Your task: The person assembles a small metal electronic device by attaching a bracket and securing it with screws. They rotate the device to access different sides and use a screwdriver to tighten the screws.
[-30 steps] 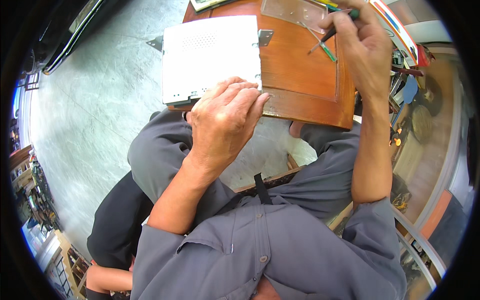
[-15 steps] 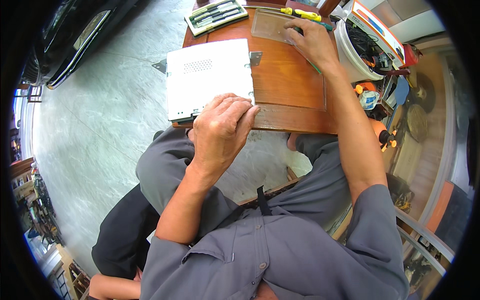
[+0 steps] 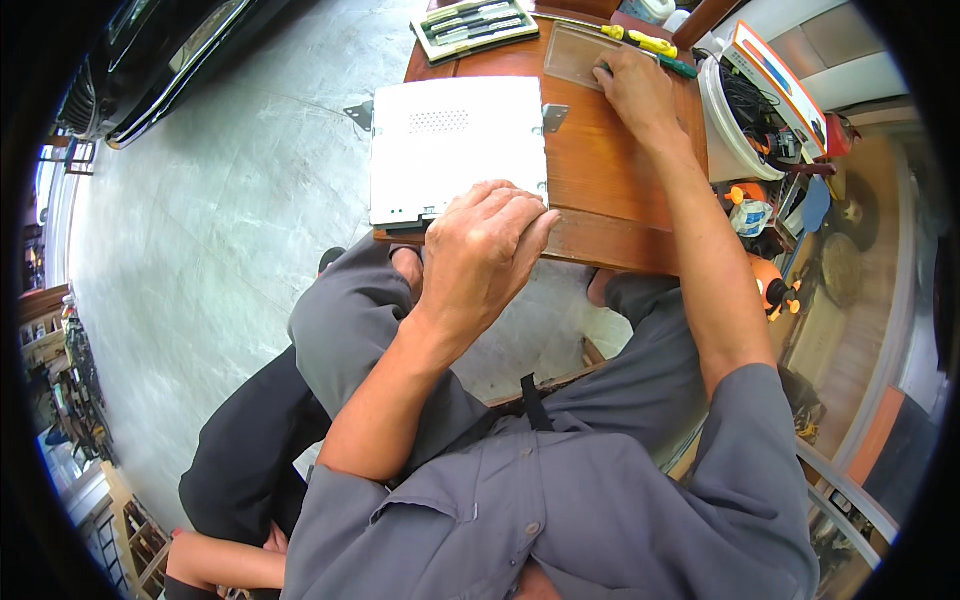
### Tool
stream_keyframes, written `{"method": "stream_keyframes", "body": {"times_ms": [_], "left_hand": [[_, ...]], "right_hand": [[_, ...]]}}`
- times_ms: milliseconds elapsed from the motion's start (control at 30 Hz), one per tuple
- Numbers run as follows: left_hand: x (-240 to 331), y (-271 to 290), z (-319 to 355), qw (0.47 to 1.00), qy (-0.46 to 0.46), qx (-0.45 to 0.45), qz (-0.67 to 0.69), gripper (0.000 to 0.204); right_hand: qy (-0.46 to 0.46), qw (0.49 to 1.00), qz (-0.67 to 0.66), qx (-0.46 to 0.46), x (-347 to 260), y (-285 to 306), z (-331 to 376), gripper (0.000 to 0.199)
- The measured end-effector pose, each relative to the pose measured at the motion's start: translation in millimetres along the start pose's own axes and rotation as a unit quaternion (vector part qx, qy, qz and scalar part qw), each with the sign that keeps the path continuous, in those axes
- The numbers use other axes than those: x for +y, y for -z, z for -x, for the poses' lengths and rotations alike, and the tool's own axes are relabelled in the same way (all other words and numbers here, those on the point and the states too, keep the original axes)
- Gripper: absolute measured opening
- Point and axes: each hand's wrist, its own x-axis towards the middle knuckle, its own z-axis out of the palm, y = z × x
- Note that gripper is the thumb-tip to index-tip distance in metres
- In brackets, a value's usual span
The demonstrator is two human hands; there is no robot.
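Note:
A flat white metal box [image 3: 455, 140] with a patch of vent holes and a bracket on each side lies on the brown wooden table [image 3: 610, 195]. My left hand [image 3: 490, 235] is closed over its near right corner, fingers together on the top. At the table's far right, my right hand [image 3: 640, 95] reaches into a shallow clear plastic tray [image 3: 572, 58]. Its fingertips are pinched at the tray's right side; what they hold, if anything, is hidden. Just beyond that hand lie a yellow-handled screwdriver [image 3: 645, 41] and a green handle [image 3: 678, 67].
A tool set in a pale case [image 3: 475, 30] sits at the far left of the table. Right of the table stand a white bucket [image 3: 735, 125] of cables, a long carton [image 3: 780, 85] and an orange bottle [image 3: 768, 280]. Another person's arm [image 3: 225, 560] shows lower left.
The table and its contents have shifted right in view. A thin green-tipped rod beside my right hand no longer shows. My left hand stays on the box's corner.

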Motion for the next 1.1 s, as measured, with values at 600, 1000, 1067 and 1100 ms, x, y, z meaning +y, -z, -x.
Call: {"method": "stream_keyframes", "body": {"times_ms": [600,1000,1067,1100], "left_hand": [[1.4,7.5,1.8,0.989,0.074,0.094,0.086,0.020],[-10.6,15.9,-0.2,0.951,0.141,0.172,0.215,0.022],[-14.0,17.4,0.0,0.953,0.137,0.172,0.209,0.023],[-14.8,18.1,0.0,0.954,0.133,0.171,0.206,0.023]], "right_hand": [[-0.049,0.953,-0.297,-0.024,-35.2,75.1,-4.7,0.031],[-0.109,0.861,-0.420,-0.266,-91.9,88.2,81.8,0.034],[-0.121,0.854,-0.431,-0.264,-90.5,84.0,87.4,0.032],[-0.128,0.851,-0.437,-0.262,-90.0,82.3,89.5,0.031]]}}
